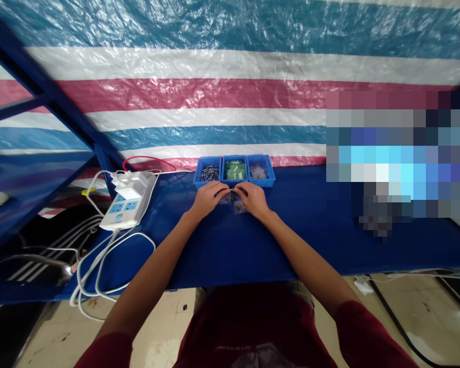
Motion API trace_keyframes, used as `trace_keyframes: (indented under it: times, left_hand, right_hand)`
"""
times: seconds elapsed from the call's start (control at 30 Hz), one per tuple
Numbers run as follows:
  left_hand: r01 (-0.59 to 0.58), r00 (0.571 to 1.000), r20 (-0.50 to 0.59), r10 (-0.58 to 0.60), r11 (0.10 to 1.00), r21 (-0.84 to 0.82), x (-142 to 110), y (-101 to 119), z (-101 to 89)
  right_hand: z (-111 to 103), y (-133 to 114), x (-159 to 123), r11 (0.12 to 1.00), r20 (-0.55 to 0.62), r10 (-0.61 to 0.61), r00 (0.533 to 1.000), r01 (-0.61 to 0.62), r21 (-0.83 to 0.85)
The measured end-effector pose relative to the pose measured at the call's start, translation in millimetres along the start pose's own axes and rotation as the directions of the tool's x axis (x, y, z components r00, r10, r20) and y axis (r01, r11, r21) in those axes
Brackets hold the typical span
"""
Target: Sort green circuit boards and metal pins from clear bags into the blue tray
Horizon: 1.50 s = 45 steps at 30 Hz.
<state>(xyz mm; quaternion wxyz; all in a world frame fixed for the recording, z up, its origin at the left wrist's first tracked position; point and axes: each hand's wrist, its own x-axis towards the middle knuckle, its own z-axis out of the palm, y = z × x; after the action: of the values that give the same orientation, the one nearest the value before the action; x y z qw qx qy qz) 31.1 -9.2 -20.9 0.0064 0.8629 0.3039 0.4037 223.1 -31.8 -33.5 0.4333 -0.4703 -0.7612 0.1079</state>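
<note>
My left hand point(209, 198) and my right hand point(255, 198) meet just in front of three small blue bins, fingertips pinched together. Between them shows a small shiny piece point(232, 189), too small to name; both hands appear to grip it. Under and between the hands lie small clear plastic bags point(239, 207) with little parts inside, partly hidden by the fingers. The left bin point(197, 176) holds many thin metal pieces like screws. Green packets fill the middle bin point(224, 174), and clear plastic bags or pieces lie in the right bin point(270, 171).
On the left of the blue table point(310, 230) lies a white power strip point(126, 209) with plugs and adapters in it. White cables point(99, 266) loop over the front edge. Behind hangs a striped plastic sheet point(222, 94). A blue frame point(61, 107) rises at left; the right side is pixelated.
</note>
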Motion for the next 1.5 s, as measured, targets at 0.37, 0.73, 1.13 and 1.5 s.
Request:
trace_keyframes:
  times: [0.37, 0.73, 1.13, 1.5]
  left_hand:
    - [0.107, 0.994, 0.018, -0.107, 0.994, 0.014, 0.7, 4.0, -1.6]
    - [0.157, 0.985, 0.070, -0.159, 0.987, 0.029, 1.2, 6.2, -3.3]
    - [0.131, 0.991, 0.006, -0.131, 0.991, 0.002, 1.5, 8.0, 0.1]
    - [0.289, 0.942, -0.074, -0.327, 0.904, -0.314, 7.0, 24.9, -4.0]
  right_hand:
    - [0.6, 2.3, 0.2, 0.997, -0.062, 0.013, 0.998, -0.008, 0.083]
    - [-0.6, -0.8, 0.2, 0.998, -0.060, 0.024, 0.998, -0.020, 0.066]
    - [-2.4, -5.3, 0.4, 0.995, -0.060, 0.090, 0.994, -0.087, 0.047]
    - [-0.2, -5.5, 0.0, 0.999, -0.007, 0.036, 0.999, -0.036, 0.026]
